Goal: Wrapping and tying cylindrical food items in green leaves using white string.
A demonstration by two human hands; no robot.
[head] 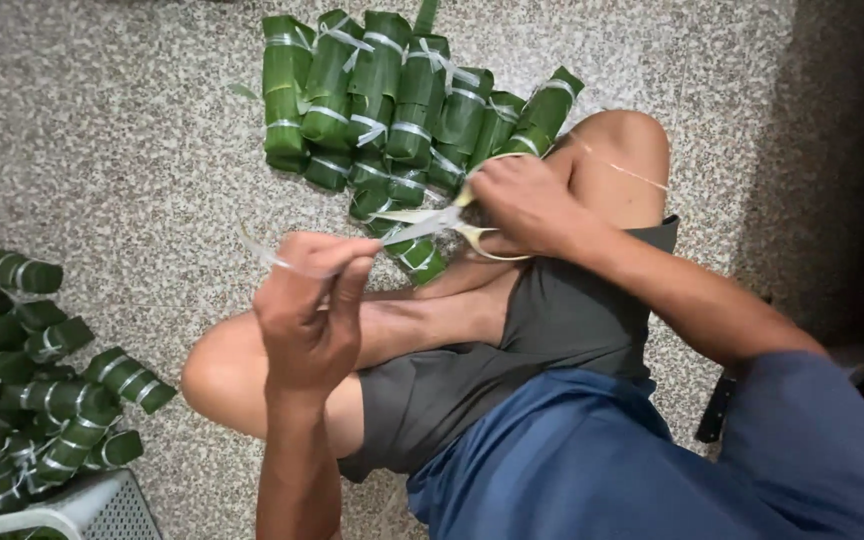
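Leaf-wrapped bundles [402,110] lie heaped on the speckled floor [132,130] just beyond the fingers, a second heap [32,370] to their left beside a white basket [92,505]. The right hand [522,205] closes on one bundle and the strip's end; the left hand [312,310] pinches the pale tying strip [422,225], drawn taut between them, seemingly to cinch it.

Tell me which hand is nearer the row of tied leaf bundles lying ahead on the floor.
Right. The right hand sits at the near edge of the row of green bundles, pinching a pale strip. The left hand holds the strip's other end, farther back over the knee.
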